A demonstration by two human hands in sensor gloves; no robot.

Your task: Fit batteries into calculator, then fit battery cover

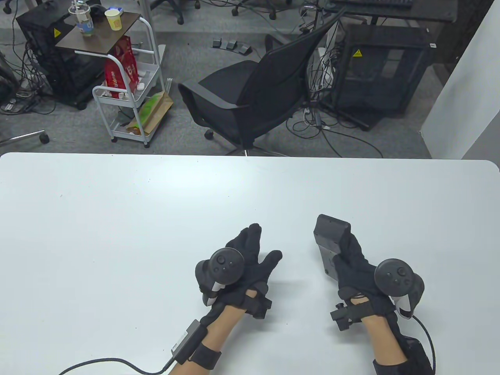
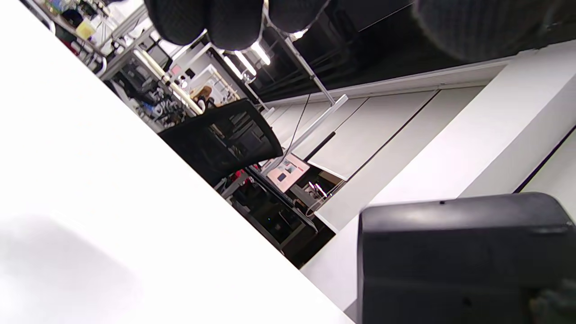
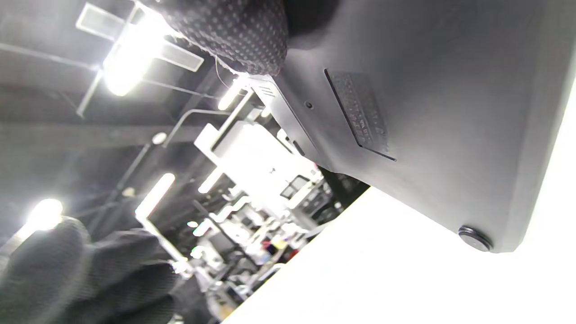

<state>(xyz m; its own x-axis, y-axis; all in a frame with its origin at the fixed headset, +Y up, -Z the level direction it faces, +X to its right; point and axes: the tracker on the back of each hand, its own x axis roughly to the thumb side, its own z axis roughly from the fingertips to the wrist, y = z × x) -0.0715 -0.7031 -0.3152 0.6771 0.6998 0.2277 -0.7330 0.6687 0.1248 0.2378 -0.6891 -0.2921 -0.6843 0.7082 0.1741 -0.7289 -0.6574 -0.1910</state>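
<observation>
- My right hand (image 1: 357, 269) grips the calculator (image 1: 331, 244), fingers wrapped round its lower part, back side facing up, lifted off the desk (image 1: 117, 218) near the front edge, right of centre.
- Right wrist view: calculator underside with a round foot (image 3: 475, 237) at its corner, label plate (image 3: 364, 114) visible.
- My left hand (image 1: 250, 259) holds nothing, fingers spread loosely, just left of the calculator.
</observation>
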